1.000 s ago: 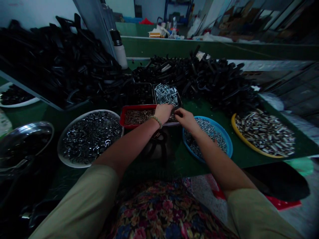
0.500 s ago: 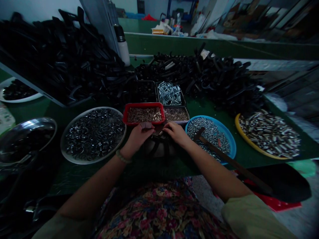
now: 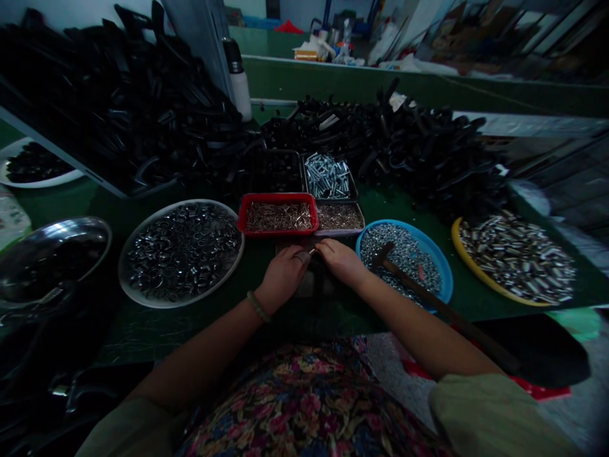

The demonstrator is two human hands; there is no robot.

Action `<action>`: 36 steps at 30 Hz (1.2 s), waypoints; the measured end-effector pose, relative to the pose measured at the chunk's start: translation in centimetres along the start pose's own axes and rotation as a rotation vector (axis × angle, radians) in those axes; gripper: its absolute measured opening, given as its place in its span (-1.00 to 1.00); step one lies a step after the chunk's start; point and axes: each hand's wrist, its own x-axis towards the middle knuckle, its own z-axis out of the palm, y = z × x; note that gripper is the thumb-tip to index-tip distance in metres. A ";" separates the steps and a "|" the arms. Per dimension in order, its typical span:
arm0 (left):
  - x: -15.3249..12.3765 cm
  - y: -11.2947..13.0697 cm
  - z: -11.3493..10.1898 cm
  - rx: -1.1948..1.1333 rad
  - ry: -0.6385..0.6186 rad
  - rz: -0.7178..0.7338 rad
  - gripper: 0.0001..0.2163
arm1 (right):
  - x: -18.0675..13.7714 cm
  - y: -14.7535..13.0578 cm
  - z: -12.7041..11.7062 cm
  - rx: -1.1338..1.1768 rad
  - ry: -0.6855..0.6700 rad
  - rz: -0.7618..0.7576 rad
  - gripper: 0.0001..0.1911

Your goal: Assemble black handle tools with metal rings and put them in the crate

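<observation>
My left hand (image 3: 285,276) and my right hand (image 3: 341,261) meet just in front of the red tray (image 3: 242,225) of small copper-coloured pins. A small shiny metal pin (image 3: 313,251) shows between the fingertips, and my right thumb and fingers pinch its end. My left fingers are curled closed, back of the hand up; what they hold is hidden. Beneath the hands lies a dark, flat block (image 3: 316,284), mostly in shadow. Beside the red tray stands a pale tray (image 3: 342,232) of tiny metal parts.
Right of my hands are a blue basin (image 3: 447,279) with a hammer (image 3: 419,291) across it and a yellow tray (image 3: 459,247) of metal sleeves. A white tray (image 3: 143,298) of metal rings stands left. Black parts (image 3: 190,108) are heaped behind, near bright bolts (image 3: 328,174).
My left hand has turned over and moved right, closer to my right hand. The black forked part seen between the hands before is now hidden. The view has shifted slightly.
</observation>
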 end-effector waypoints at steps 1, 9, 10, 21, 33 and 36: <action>0.0 0.1 -0.1 0.024 -0.014 0.014 -0.87 | 0.0 0.1 -0.1 0.040 0.005 0.006 -0.73; -0.1 0.6 -0.6 0.087 -0.073 0.068 -0.84 | -2.0 1.1 -3.8 0.505 0.181 0.390 -0.59; -0.1 0.6 -0.7 0.084 -0.080 0.073 -0.83 | -3.0 1.3 -4.7 0.466 0.232 0.445 -0.57; -0.3 0.4 -0.4 0.055 -0.080 0.049 -0.87 | -15.3 5.5 -7.1 -0.291 0.045 0.629 -0.61; -0.6 1.2 -1.8 0.111 -0.187 0.133 -0.77 | -16.6 4.2 -7.1 -0.292 -0.033 0.592 -0.63; -1.2 1.1 -1.9 0.089 -0.201 0.104 -0.65 | -13.9 0.8 -7.1 -0.058 0.137 0.588 -0.60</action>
